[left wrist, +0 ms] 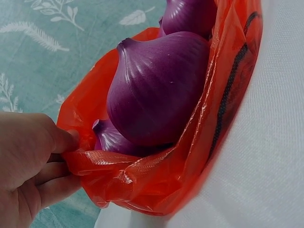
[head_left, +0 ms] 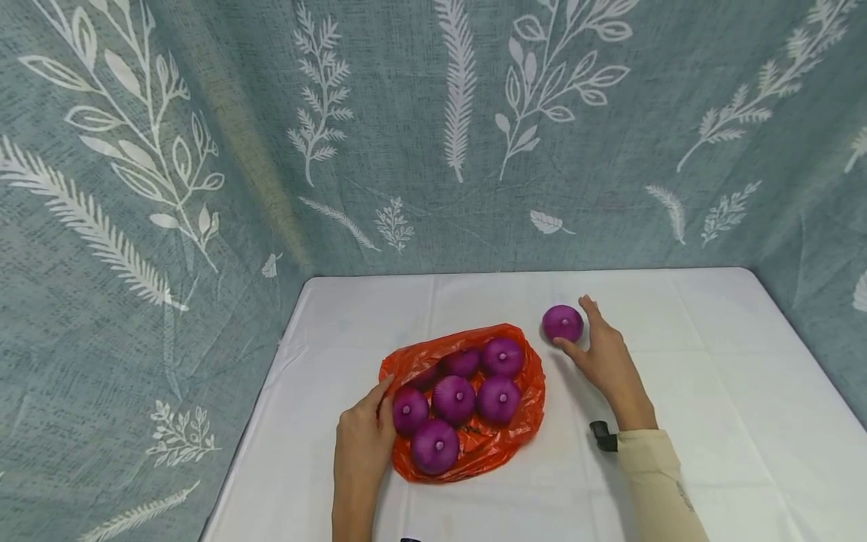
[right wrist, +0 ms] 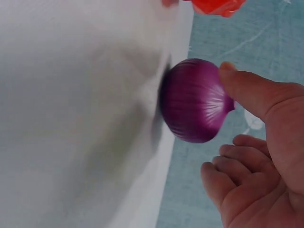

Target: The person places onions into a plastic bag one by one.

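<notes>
- Head view: on the white table [head_left: 711,361], an orange plastic bag [head_left: 521,410] lies open with 6 purple onions [head_left: 454,397] on it. A 7th, the loose onion [head_left: 562,322], sits just off the bag at 1 o'clock. The right hand [head_left: 606,357] cups it from 4 o'clock, fingers relaxed, thumb touching its near side. The left hand [head_left: 362,444] sits at the bag's 8 o'clock edge.
- Left wrist view: the left hand [left wrist: 28,166] pinches the bag's thin rim [left wrist: 102,159]; the film looks limp, slick and easily torn.
- Right wrist view: the thumb [right wrist: 251,90] rests against the loose onion [right wrist: 194,100], the other fingers [right wrist: 228,171] curled loosely clear of it. It looks firm, smooth and prone to roll, so I'd grip across its widest part.
</notes>
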Demonstrator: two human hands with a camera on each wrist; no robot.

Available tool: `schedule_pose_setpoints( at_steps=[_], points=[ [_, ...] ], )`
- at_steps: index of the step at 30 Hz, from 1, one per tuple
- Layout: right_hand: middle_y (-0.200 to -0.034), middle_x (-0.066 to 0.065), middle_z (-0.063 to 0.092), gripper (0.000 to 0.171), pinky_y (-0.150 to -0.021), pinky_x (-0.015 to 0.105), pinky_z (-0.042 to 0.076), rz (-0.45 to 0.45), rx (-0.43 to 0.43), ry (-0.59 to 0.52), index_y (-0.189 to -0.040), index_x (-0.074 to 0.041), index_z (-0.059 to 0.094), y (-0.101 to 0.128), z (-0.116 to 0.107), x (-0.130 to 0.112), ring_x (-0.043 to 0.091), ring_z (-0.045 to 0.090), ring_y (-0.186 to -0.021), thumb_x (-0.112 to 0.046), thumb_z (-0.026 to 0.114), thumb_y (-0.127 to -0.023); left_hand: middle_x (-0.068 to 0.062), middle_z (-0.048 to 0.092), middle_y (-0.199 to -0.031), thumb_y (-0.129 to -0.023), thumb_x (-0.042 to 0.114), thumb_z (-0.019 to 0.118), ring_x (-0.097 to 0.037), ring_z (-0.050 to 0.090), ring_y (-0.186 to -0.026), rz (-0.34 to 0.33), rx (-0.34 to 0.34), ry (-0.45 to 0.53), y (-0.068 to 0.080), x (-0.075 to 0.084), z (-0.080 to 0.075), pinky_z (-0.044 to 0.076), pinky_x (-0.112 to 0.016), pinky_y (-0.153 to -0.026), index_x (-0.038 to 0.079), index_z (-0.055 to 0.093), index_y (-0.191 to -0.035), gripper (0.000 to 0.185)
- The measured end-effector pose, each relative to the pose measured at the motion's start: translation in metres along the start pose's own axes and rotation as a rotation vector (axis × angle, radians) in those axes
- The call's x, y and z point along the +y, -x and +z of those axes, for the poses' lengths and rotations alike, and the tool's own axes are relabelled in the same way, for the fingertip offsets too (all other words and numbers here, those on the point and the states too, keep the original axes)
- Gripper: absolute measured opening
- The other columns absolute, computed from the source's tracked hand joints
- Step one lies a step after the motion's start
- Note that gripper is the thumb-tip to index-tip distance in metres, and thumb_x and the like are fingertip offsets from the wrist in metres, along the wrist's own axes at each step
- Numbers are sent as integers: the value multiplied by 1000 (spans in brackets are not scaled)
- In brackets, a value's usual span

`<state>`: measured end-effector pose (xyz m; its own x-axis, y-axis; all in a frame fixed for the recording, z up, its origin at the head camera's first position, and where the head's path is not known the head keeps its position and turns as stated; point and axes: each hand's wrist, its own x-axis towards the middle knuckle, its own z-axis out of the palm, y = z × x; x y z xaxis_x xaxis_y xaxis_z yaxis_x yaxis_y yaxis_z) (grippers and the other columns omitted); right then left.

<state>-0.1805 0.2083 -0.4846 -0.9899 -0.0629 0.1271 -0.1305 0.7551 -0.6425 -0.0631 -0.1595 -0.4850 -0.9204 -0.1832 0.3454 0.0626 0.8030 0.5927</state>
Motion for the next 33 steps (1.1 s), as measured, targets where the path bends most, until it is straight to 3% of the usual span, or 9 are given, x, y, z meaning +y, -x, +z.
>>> schedule_pose_setpoints(
  at_steps=[8, 13, 24, 30, 33],
  points=[
    [-166, 32, 30, 93, -118, 65, 34, 2, -9, 2, -163, 6, 28, -5, 9, 6, 53, 34, -150, -23, 83, -94, -24, 76, -115, -100, 5, 70, -29, 77, -87, 10, 7, 12, 1, 0, 1, 65, -43, -76, 0, 73, -132, 32],
    [-164, 34, 33, 91, -119, 64, 34, -19, -2, -11, -161, 8, 30, -8, 13, 6, 53, 37, -148, -20, 83, -93, -24, 78, -110, -100, 4, 70, -20, 68, -71, 13, 11, 5, 2, -1, 1, 61, -36, -67, 1, 73, -132, 32],
    [-154, 38, 44, 84, -115, 63, 41, -34, 10, 2, -157, 10, 36, -11, 18, 8, 54, 49, -138, -16, 83, -93, -23, 78, -106, -100, 5, 70, -20, 66, -70, 4, 11, 9, 4, -2, 2, 60, -36, -66, 2, 73, -132, 32],
    [-146, 41, 52, 83, -111, 64, 45, 7, 4, -8, -157, 9, 37, -12, 19, 9, 55, 55, -132, -20, 82, -94, -23, 77, -113, -101, 6, 69, -30, 77, -89, 11, 10, 12, 3, -2, 2, 65, -45, -79, 1, 73, -132, 31],
    [-148, 40, 51, 83, -112, 64, 44, 28, -1, -16, -158, 8, 36, -11, 19, 9, 54, 54, -134, -21, 81, -95, -24, 77, -114, -102, 6, 68, -31, 77, -90, 12, 8, 14, 2, -2, 2, 65, -46, -80, 1, 73, -132, 32]
  ],
)
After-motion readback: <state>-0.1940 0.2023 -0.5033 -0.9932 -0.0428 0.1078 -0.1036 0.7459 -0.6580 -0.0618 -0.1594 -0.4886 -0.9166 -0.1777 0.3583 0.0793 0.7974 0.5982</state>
